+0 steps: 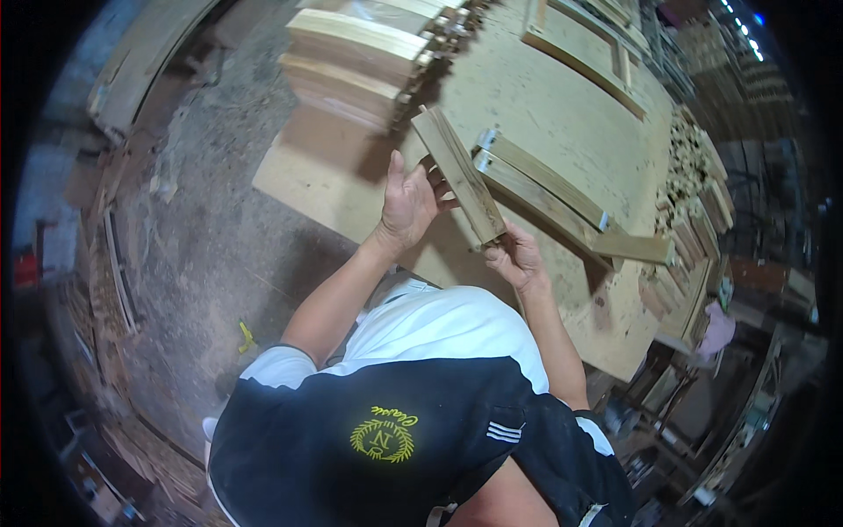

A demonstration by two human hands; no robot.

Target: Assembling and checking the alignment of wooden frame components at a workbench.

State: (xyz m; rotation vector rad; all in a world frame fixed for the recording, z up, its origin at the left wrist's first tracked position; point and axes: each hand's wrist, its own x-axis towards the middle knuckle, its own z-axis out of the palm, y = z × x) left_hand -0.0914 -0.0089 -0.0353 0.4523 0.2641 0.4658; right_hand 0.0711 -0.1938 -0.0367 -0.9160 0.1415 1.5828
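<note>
A short wooden slat (458, 173) is held above the near edge of a plywood workbench (544, 105). My left hand (406, 204) grips its left side near the middle. My right hand (516, 256) pinches its near lower end. Just right of the slat, two longer wooden strips (546, 186) with small metal brackets at their ends lie side by side on the bench.
A stack of wooden boards (356, 61) sits at the bench's far left corner. A wooden frame (587, 54) lies on the far part of the bench. Piles of small wood pieces (694, 202) line the right side. Dusty floor (219, 255) with scrap lies to the left.
</note>
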